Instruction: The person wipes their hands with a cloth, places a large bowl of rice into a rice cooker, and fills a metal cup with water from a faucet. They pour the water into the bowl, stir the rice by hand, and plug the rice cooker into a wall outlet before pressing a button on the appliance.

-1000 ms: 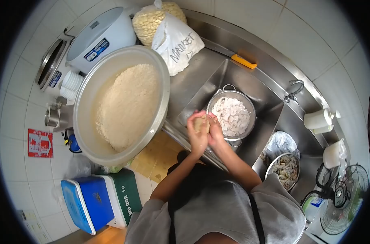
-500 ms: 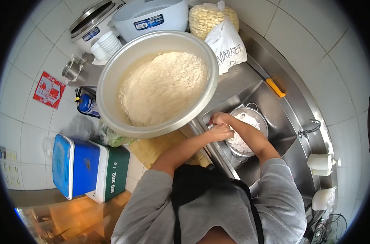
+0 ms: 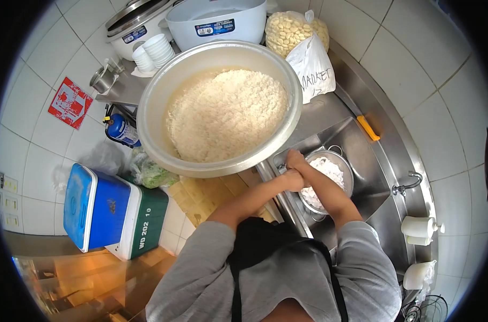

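The colander (image 3: 345, 174) is sitting in the sink (image 3: 370, 161), holding a heap of white pieces (image 3: 324, 172) that fills most of its bowl; one wire handle is showing at its far rim and one at its near rim. Both hands are meeting at the colander's left edge, where that rim nears the sink's left wall. The right hand (image 3: 295, 159) is lying farther from the body, its fingers curled and pointing down toward the sink wall; the white pieces are lying just beside it, toward the tap side. The left hand (image 3: 293, 180) is sitting just nearer the body, touching the right hand, fingers curled in against it. Whether either hand is gripping anything cannot be told, since the fingertips are hidden between the two hands. The right forearm is crossing over the colander and covering its near left part. Left of the sink, a large metal bowl (image 3: 153, 112) of white grains is resting on the counter, its rim overhanging the sink's corner close above the hands. A tap (image 3: 406, 183) is standing at the sink's right edge, and an orange-handled tool (image 3: 368, 127) is lying on its far ledge. A marked white bag (image 3: 314, 70) is leaning beyond the bowl. A blue cooler (image 3: 96, 206) is standing on the floor, well apart.
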A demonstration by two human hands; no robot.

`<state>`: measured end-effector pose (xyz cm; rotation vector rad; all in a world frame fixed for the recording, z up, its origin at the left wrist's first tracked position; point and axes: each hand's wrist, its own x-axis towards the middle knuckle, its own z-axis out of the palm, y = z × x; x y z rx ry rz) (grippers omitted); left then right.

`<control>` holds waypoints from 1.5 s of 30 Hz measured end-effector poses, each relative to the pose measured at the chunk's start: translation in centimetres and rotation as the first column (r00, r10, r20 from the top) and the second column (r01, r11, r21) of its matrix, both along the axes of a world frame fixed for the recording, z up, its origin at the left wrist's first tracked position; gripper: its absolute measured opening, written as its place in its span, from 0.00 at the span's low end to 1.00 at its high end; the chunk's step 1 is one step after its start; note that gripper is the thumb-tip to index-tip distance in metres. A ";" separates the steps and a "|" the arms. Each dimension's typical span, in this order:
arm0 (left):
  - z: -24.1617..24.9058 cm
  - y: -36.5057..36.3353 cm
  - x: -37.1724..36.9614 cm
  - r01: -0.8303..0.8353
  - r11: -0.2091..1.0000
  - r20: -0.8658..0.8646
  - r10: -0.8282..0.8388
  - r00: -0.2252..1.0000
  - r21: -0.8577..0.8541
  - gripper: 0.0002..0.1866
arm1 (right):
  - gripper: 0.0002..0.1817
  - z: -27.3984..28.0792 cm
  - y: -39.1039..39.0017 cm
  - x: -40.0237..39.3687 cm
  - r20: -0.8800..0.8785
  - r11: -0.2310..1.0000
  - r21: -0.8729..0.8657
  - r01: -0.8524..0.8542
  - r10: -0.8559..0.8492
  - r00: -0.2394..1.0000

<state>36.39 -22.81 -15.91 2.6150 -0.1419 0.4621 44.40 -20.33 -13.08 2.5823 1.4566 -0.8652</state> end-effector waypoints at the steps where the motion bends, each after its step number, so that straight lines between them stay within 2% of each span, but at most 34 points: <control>1: 2.8 0.4 -0.6 0.060 0.998 -0.266 -0.066 0.962 -0.033 0.11 | 0.15 1.1 0.2 0.7 -0.032 0.999 -0.032 -0.031 0.030 0.999; 2: 6.4 0.6 -1.6 0.094 0.992 -0.175 -0.109 0.978 -0.089 0.10 | 0.15 1.0 0.5 2.2 -0.040 0.967 -0.018 -0.255 0.254 0.966; 3: 8.4 1.1 -2.7 0.014 0.975 -0.071 -0.030 0.997 -0.220 0.09 | 0.15 2.6 0.0 3.1 -0.026 0.978 0.005 -0.210 0.210 0.977; 4: 9.5 1.0 -3.5 -0.028 0.932 0.021 0.038 0.999 -0.361 0.09 | 0.18 5.4 -1.4 3.9 -0.333 0.994 0.035 -0.101 0.107 0.937; 5: 8.9 0.3 -3.9 0.038 0.655 0.223 0.201 0.954 -0.754 0.08 | 0.21 7.9 -3.5 4.3 -0.626 0.998 0.027 0.060 -0.030 0.780; 6: 9.2 0.5 -4.7 -0.054 0.566 0.184 0.356 0.916 -0.823 0.10 | 0.25 10.6 -5.5 4.9 -0.836 0.974 -0.062 0.216 -0.169 0.522; 7: 11.7 0.2 -5.8 -0.142 0.521 0.139 0.464 0.875 -0.841 0.13 | 0.28 10.3 -7.0 5.9 -0.969 0.986 0.037 0.161 -0.004 0.249; 8: 13.4 -0.1 -6.5 -0.288 0.466 0.017 0.547 0.837 -0.836 0.15 | 0.27 10.2 -8.6 6.2 -0.981 0.965 0.193 0.178 0.193 0.014; 9: 13.0 0.4 -7.0 -0.371 0.546 0.043 0.601 0.798 -0.751 0.15 | 0.23 11.1 -10.0 5.5 -0.963 0.943 0.262 0.204 0.269 -0.005; 10: 12.6 0.4 -7.5 -0.347 0.623 0.125 0.587 0.800 -0.701 0.17 | 0.23 11.4 -10.9 4.2 -0.967 0.912 0.256 0.320 0.237 0.096; 11: 12.2 -0.2 -7.5 -0.271 0.498 0.067 0.560 0.826 -0.824 0.19 | 0.20 13.5 -12.6 2.8 -0.919 0.861 0.358 0.362 0.254 0.303; 12: 12.0 -0.6 -7.5 -0.261 0.327 -0.067 0.503 0.862 -0.908 0.20 | 0.12 13.9 -14.2 1.8 -0.873 0.780 0.448 0.436 0.276 0.403; 14: 13.6 -2.5 -7.7 -0.121 0.234 -0.074 0.201 0.977 -0.965 0.16 | 0.09 13.7 -16.6 0.5 -0.725 0.645 0.624 0.442 0.266 0.636; 15: 13.6 -3.1 -7.2 -0.098 0.251 -0.079 0.084 0.993 -0.963 0.16 | 0.08 14.0 -18.1 -0.2 -0.624 0.520 0.722 0.457 0.203 0.754; 18: 14.1 -5.2 -5.1 -0.006 0.216 -0.067 -0.276 0.959 -0.976 0.26 | 0.07 16.5 -23.7 -3.0 -0.588 0.250 0.778 0.577 -0.035 0.808; 20: 14.8 -7.6 -3.5 0.060 0.219 -0.050 -0.466 0.883 -0.974 0.27 | 0.08 17.4 -27.1 -5.6 -0.514 0.086 0.831 0.550 -0.260 0.818; 21: 14.8 -8.8 -3.3 0.088 0.222 -0.045 -0.531 0.846 -0.971 0.27 | 0.08 18.3 -28.8 -7.5 -0.523 0.028 0.826 0.562 -0.333 0.785; 22: 14.4 -9.9 -2.5 0.084 0.326 -0.121 -0.561 0.819 -0.942 0.23 | 0.08 19.6 -30.7 -9.4 -0.510 -0.043 0.831 0.554 -0.456 0.729; 23: 14.5 -11.1 -1.9 0.091 0.326 -0.136 -0.611 0.780 -0.941 0.23 | 0.09 20.3 -32.4 -11.2 -0.496 -0.104 0.837 0.538 -0.559 0.665; 25: 15.6 -14.3 -1.2 0.304 0.561 -0.228 -0.687 0.690 -0.770 0.21 | 0.09 21.1 -35.6 -14.5 -0.452 -0.212 0.867 0.450 -0.713 0.535; 27: 18.4 -18.6 -2.6 0.379 0.437 -0.120 -0.769 0.628 -0.815 0.16 | 0.08 21.9 -39.1 -18.3 -0.204 -0.133 0.959 0.249 -0.937 0.284; 29: 21.2 -23.0 -4.6 0.650 0.283 0.189 -0.808 0.557 -0.705 0.17 | 0.08 23.9 -41.7 -22.7 -0.109 -0.104 0.969 0.223 -0.994 0.010; 31: 23.1 -26.4 -6.4 0.792 0.262 0.280 -0.836 0.471 -0.551 0.14 | 0.08 24.3 -43.9 -25.7 -0.095 -0.128 0.968 0.217 -0.983 -0.157; 32: 24.2 -27.7 -7.2 0.796 0.248 0.283 -0.843 0.458 -0.552 0.14 | 0.08 24.9 -44.7 -27.1 -0.159 -0.186 0.968 0.171 -0.975 -0.158; 33: 25.4 -28.9 -7.9 0.877 0.225 0.334 -0.861 0.383 -0.425 0.13 | 0.09 25.2 -45.3 -28.4 -0.347 -0.368 0.914 0.170 -0.927 -0.139; 34: 26.1 -30.1 -8.6 0.936 0.201 0.372 -0.878 0.302 -0.288 0.12 | 0.09 25.2 -46.2 -29.3 -0.384 -0.403 0.908 0.118 -0.911 -0.153; 35: 26.2 -31.3 -9.0 0.938 0.191 0.368 -0.882 0.293 -0.288 0.12 | 0.10 24.9 -47.0 -30.2 -0.427 -0.441 0.895 0.065 -0.890 -0.164; 37: 25.9 -33.7 -9.6 0.816 0.029 0.170 -0.973 0.155 -0.578 0.11 | 0.12 25.1 -48.7 -32.3 -0.403 -0.432 0.898 0.086 -0.885 -0.234; 39: 26.0 -35.6 -10.4 0.790 -0.001 0.110 -0.990 0.085 -0.614 0.13 | 0.13 24.1 -51.2 -33.8 -0.393 -0.431 0.898 0.094 -0.878 -0.273; 41: 26.8 -37.5 -11.1 0.939 -0.025 -0.097 -0.993 -0.062 -0.342 0.13 | 0.13 23.3 -53.7 -35.7 0.152 0.067 0.983 0.171 -0.815 -0.559; 42: 26.6 -38.7 -11.4 0.978 -0.009 -0.121 -0.992 -0.035 -0.208 0.12 | 0.13 23.7 -54.7 -36.6 0.194 0.114 0.977 0.178 -0.816 -0.545; 43: 26.4 -39.8 -11.7 0.978 -0.014 -0.115 -0.993 -0.039 -0.209 0.12 | 0.13 23.9 -55.5 -37.7 0.199 0.119 0.977 0.179 -0.813 -0.548; 44: 26.1 -41.0 -12.0 0.993 0.017 -0.080 -0.997 0.007 -0.121 0.11 | 0.13 24.2 -56.2 -38.9 -0.032 -0.179 0.940 0.290 -0.893 -0.449; 45: 25.9 -42.1 -12.2 0.998 0.053 -0.044 -0.998 0.052 -0.034 0.11 | 0.13 24.7 -56.5 -39.6 -0.287 -0.437 0.796 0.420 -0.882 -0.374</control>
